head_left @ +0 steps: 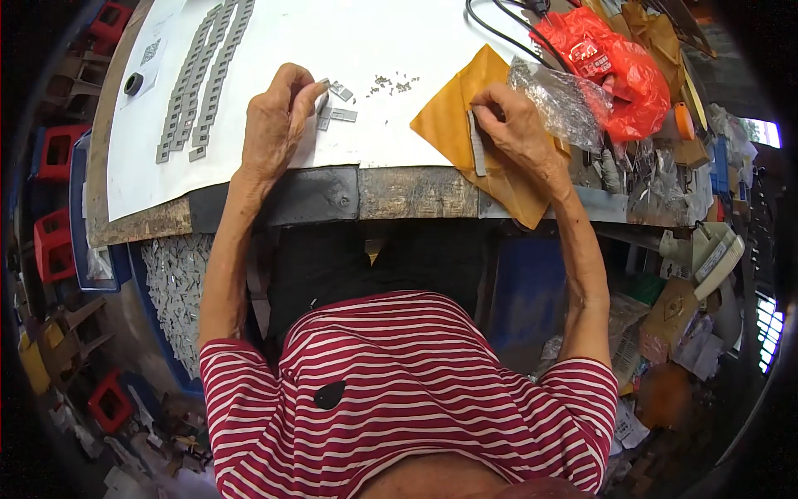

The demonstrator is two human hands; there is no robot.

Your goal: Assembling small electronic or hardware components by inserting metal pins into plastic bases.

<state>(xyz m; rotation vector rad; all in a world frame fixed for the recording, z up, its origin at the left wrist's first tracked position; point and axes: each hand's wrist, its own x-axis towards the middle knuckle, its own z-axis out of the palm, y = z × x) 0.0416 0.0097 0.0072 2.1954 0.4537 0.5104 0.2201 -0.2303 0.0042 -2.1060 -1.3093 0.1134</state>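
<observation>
Over the white sheet [249, 179], my left hand [276, 125] is closed in a pinch on a small grey piece [322, 86] that mostly hides behind the fingertips. Just right of it lie several grey rectangular blocks [339, 114]. My right hand [517, 129] has thumb and fingers closed at the upper end of a thin grey strip [477, 145], which lies over a yellow-brown padded envelope [449, 104]. Tiny dark metal parts [391, 84] are scattered on the sheet between my hands.
Long rows of grey blocks [184, 104] and a black ring [133, 83] are at the left. Clear plastic wrap [557, 100], a red plastic bag [615, 75] and a black cable [499, 29] crowd the right. Below the table's left edge stands a bin of metal pieces [176, 287].
</observation>
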